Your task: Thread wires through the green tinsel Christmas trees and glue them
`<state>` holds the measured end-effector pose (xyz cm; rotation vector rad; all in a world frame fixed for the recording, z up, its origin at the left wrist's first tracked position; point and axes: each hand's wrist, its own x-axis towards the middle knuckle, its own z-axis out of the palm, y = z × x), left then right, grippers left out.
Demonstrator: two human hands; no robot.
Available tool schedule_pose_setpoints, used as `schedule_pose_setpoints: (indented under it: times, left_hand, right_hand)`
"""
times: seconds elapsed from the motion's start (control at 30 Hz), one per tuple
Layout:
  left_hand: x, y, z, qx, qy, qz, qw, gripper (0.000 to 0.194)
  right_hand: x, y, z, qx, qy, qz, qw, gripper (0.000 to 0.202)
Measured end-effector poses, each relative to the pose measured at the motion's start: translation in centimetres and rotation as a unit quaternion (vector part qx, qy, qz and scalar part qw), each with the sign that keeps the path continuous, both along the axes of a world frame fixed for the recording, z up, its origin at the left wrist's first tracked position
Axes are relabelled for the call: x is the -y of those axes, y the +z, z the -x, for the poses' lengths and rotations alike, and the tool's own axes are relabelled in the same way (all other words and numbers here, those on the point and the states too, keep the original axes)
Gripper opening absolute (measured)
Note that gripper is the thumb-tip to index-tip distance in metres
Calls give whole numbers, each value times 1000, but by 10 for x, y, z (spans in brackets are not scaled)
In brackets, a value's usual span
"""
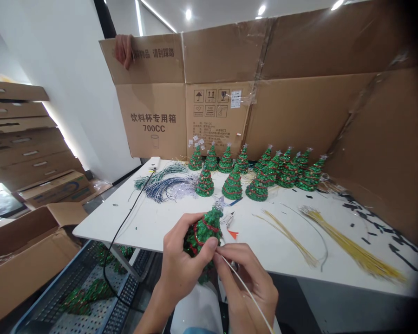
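Note:
My left hand (184, 250) is closed around a small green Christmas tree (209, 225) with red garland and a clear star at its top. The tree is held tilted, above the front edge of the table. Close by its lower side, my right hand (245, 278) pinches a thin white cord (249, 292), which runs down toward the bottom of the view. Whether the cord's end enters the tree is hidden by my fingers. Just behind the tree lies a white tool (227, 221) with an orange part, partly covered.
On the white table (104, 222) stand several finished-looking trees (231, 183). Blue wires (167, 188) lie left, a yellow wire bundle (355, 246) right. A black cable (125, 220) hangs over the front edge. A blue crate (114, 315) holds more trees. Cardboard (216, 60) walls the back.

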<state>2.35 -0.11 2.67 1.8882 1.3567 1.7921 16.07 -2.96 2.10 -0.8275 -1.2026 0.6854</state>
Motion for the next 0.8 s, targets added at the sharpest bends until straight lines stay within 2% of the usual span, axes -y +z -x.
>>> schedule_pose_setpoints:
  times: [0.2, 0.37, 0.47, 0.7, 0.8]
  left_hand:
    - [-1, -3, 1, 14, 11, 4, 1000, 28]
    - [0, -3, 1, 10, 10, -7, 1000, 29]
    - [-1, -2, 1, 10, 9, -14, 1000, 29]
    - [-2, -4, 1, 28, 12, 4, 1000, 29]
    - [-1, -4, 0, 40, 6, 11, 999, 29]
  right_hand:
    - [6, 4, 3, -58, 1, 38, 998, 4]
    - [0, 2, 0, -7, -4, -37, 999, 8]
    - [-5, -1, -1, 26, -3, -56, 998, 11]
    - [2, 0, -1, -28, 4, 23, 999, 3]
    - [-1, -3, -3, -20, 26, 9, 999, 1]
